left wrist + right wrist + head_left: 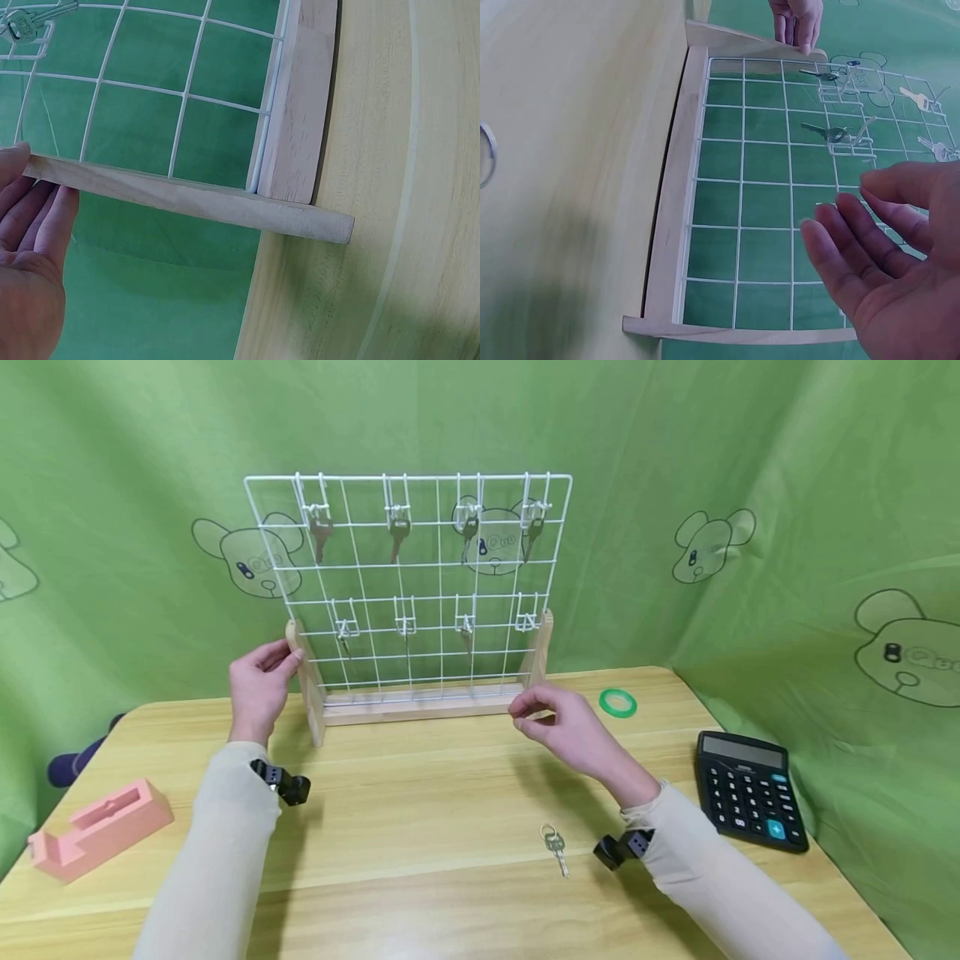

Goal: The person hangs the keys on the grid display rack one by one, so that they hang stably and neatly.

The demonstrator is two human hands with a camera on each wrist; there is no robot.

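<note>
A white wire grid rack (408,477) stands on a wooden base (420,708). My left hand (258,683) pinches its left wooden side post (187,201) near the top, thumb on one face and fingers on the other. Held before the rack's lower right corner, my right hand (562,722) has loosely bent fingers, with a gap between thumb and fingertips and nothing in it in the right wrist view. Keys such as this one (400,531) hang from the upper hooks and from several lower ones. The lower right hook (527,620) carries no key. One key with a ring (555,843) lies on the table.
To the right of the rack lies a green tape roll (618,702), with a black calculator (752,793) nearer the right table edge. A pink tape dispenser (101,831) sits at the left. Green cloth (615,435) hangs behind and beside the table.
</note>
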